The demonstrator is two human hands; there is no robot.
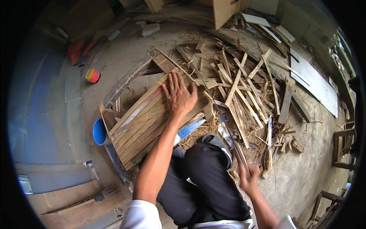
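My left hand [179, 93] lies flat, fingers stretched out, on a box-like frame of wooden slats [143, 124]. The slats are brown and weathered, and one has a red and white patch. Down by my right shoe, my right hand [249, 177] is closed round a long narrow knife-like tool [239, 152]. It points up and away from me, its far part thin and greyish; motion blur hides its exact kind. A heap of loose wood strips [240, 89] lies just beyond it, apart from the slatted frame's right end.
A blue bucket [100, 131] stands against the frame's left side. Farther off are a red and yellow tub [92, 75] and an orange-red item [76, 51]. White boards [314, 82] lie at the right. Wood shavings and scraps [198, 135] cover the floor around my feet.
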